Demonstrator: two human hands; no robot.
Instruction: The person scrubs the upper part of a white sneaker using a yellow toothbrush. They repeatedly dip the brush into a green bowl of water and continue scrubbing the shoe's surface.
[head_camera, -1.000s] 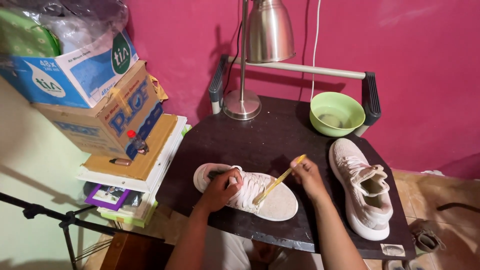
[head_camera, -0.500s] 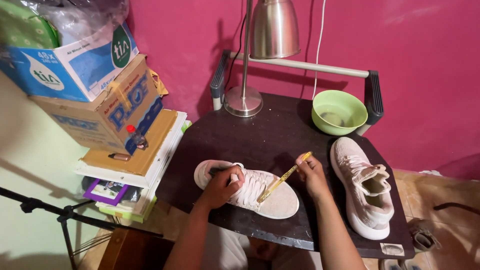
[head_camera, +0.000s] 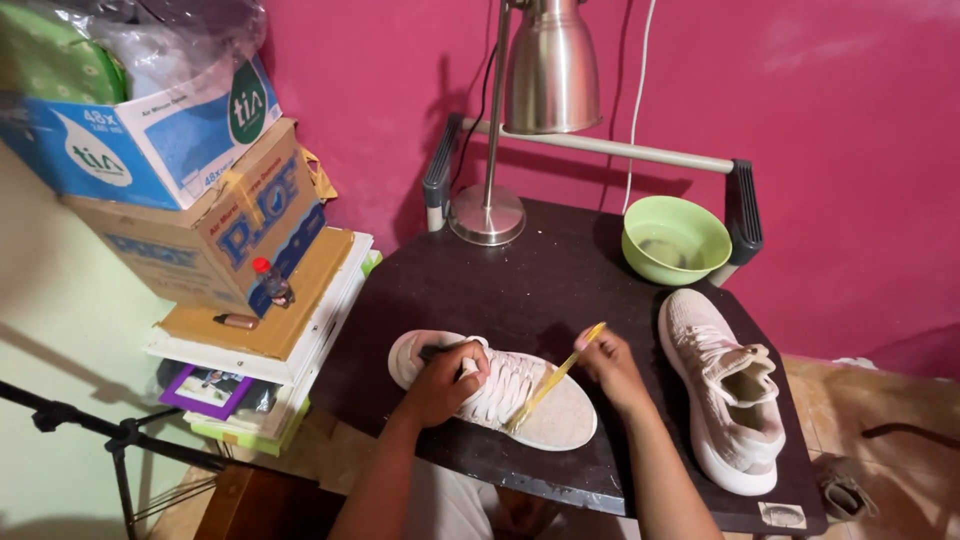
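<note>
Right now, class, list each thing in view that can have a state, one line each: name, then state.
Left hand: gripping the shoe's collar.
Right hand: holding the yellow brush.
Yellow brush: slanted, tip on the laces.
Shoe: lying on the dark table, laced.
Second shoe: upright, untouched.
Green bowl: upright, some liquid inside.

A deep pink wall (head_camera: 820, 130) fills the back of the room, with a thin white cord (head_camera: 634, 110) hanging down it. To the left the wall (head_camera: 60, 330) is pale green. A dark worktop (head_camera: 530, 280) stands against the pink wall, a pale rail (head_camera: 600, 148) with black end grips running along its back edge. A brushed-metal desk lamp (head_camera: 550, 70) rises from a round base (head_camera: 486, 215) at the rear. The floor (head_camera: 880, 420) at right is tan tile. A black tripod (head_camera: 110, 440) stands at lower left.
</note>
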